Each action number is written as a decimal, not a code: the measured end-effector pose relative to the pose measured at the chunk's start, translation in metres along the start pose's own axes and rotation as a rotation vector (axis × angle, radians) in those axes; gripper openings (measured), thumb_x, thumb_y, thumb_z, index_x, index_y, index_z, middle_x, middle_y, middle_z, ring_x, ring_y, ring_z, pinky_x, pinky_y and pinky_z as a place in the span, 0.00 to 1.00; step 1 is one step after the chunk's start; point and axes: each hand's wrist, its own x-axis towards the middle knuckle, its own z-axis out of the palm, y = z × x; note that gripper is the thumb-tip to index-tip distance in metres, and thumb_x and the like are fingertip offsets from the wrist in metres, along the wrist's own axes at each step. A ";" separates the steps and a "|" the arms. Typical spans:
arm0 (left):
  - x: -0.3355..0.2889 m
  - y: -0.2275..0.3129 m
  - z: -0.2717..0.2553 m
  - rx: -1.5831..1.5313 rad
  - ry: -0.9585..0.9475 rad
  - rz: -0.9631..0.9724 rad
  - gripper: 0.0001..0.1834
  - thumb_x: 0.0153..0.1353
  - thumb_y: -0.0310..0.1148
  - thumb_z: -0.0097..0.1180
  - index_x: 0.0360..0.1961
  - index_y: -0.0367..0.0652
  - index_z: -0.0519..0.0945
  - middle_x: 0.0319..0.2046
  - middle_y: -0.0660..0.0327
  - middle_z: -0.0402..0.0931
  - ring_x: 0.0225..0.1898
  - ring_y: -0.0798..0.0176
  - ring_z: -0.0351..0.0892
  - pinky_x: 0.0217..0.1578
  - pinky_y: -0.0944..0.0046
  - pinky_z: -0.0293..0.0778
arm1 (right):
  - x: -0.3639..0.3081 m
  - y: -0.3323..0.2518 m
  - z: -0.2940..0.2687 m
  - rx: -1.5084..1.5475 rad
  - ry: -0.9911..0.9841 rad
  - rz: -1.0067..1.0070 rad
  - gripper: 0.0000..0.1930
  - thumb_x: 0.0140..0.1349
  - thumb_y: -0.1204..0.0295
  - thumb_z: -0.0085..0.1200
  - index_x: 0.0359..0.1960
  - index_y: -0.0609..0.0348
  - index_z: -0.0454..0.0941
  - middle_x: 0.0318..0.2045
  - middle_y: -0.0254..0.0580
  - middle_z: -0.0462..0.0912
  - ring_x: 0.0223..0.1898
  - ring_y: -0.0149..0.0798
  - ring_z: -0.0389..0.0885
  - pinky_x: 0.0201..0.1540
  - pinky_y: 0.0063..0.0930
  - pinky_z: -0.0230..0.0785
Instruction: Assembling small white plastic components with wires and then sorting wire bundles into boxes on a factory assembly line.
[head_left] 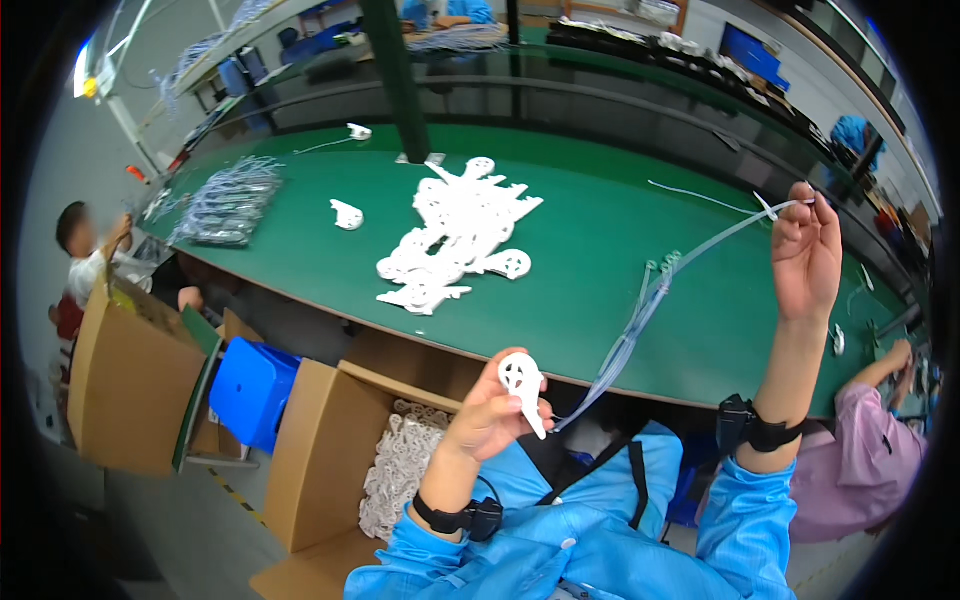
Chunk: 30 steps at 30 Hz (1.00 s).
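White plastic part [519, 376] at lower centre of the frame, held up in front of the tabletop [590, 240] edge; left hand [478, 425] has its grip closed on it, thumb on one side, fingers behind. Right hand [806, 255], upper right, has fingertips together on the end of a thin bundle of pale cords [648, 308], which slopes down toward lower centre. Whether the cords' lower ends touch the left hand: cannot tell, too small there. Handling estimate: part light, stiff, smooth enough to slip; cut-outs in the round head probably its weaker zone. Best hold: flat sides where head meets tapering tail. Cords judged light, limp, prone to tangling; pinch near an end, bundle gathered. Similar parts lie in a white pile [465, 225], upper centre.
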 end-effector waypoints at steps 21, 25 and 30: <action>0.024 -0.066 0.027 -0.316 -0.216 -0.145 0.35 0.60 0.24 0.54 0.66 0.54 0.55 0.63 0.49 0.57 0.60 0.46 0.66 0.59 0.48 0.66 | -0.083 -0.014 0.042 0.392 -0.358 0.131 0.12 0.71 0.68 0.29 0.46 0.67 0.57 0.33 0.44 0.70 0.29 0.37 0.73 0.29 0.28 0.66; 0.024 -0.066 0.031 -0.364 -0.230 -0.135 0.37 0.60 0.23 0.54 0.67 0.52 0.52 0.63 0.47 0.57 0.58 0.45 0.69 0.57 0.47 0.68 | -0.088 -0.015 0.039 0.353 -0.337 0.121 0.13 0.72 0.68 0.28 0.47 0.69 0.57 0.33 0.45 0.70 0.28 0.37 0.73 0.28 0.28 0.65; 0.019 -0.060 0.032 -0.404 -0.258 -0.124 0.37 0.60 0.24 0.55 0.67 0.51 0.51 0.63 0.47 0.57 0.57 0.46 0.71 0.54 0.48 0.70 | -0.099 -0.012 0.011 0.295 -0.241 0.050 0.15 0.71 0.66 0.30 0.47 0.67 0.62 0.36 0.45 0.73 0.31 0.39 0.76 0.31 0.31 0.71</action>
